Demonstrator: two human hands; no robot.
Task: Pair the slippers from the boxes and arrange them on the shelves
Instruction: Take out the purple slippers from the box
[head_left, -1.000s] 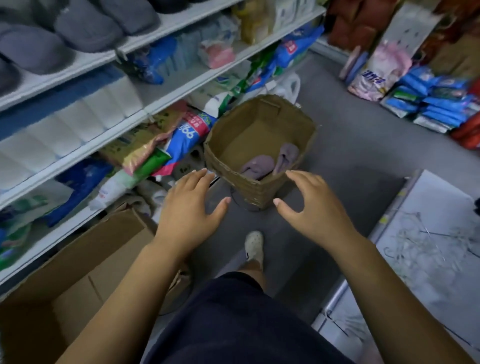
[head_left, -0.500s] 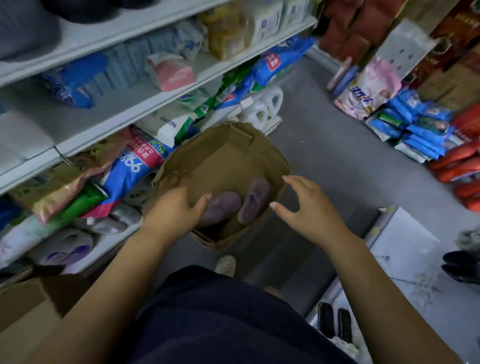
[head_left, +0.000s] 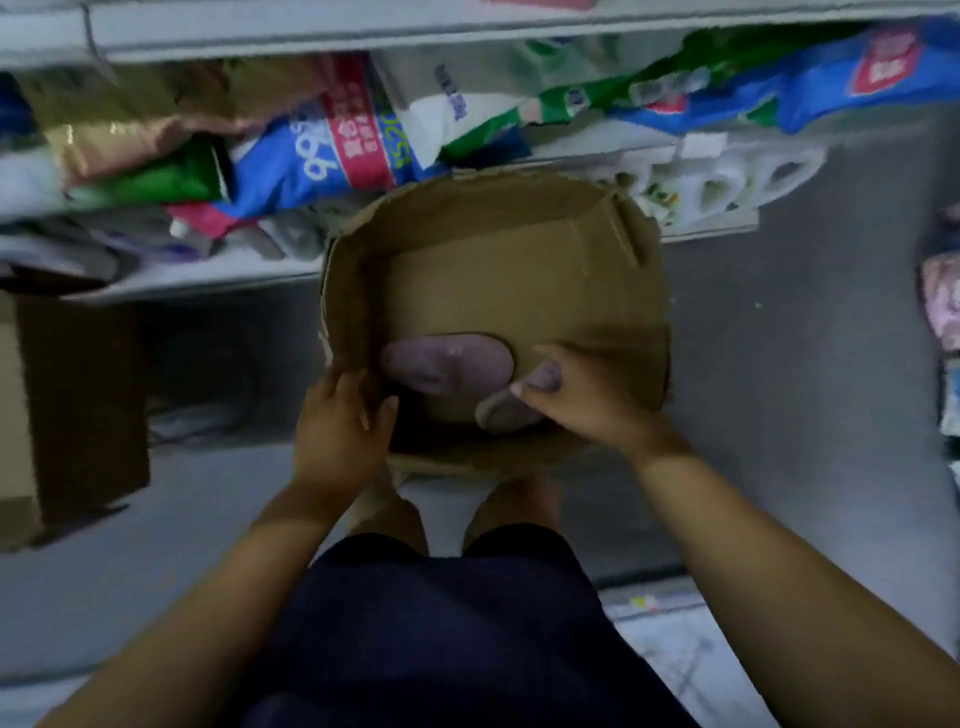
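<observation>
head view, step in hand: picking slippers out of the box (head_left: 493, 202). left hand (head_left: 340, 415) gripping the box wall at 8 o'clock, thumb inside. right hand (head_left: 582, 400) closed round one slipper (head_left: 506, 415) at 5 o'clock on the box floor. second slipper (head_left: 447, 366) lying free just beside, toward 10 o'clock. next, probably: lifting this one out, taking its mate too, then up to a shelf (head_left: 467, 26) at 12 o'clock.

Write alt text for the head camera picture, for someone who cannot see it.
Seen from above, a person's right hand grips one purple slipper inside an open cardboard box, while the left hand holds the box's near rim. A second purple slipper lies in the box; shelves of packaged goods stand behind.
</observation>
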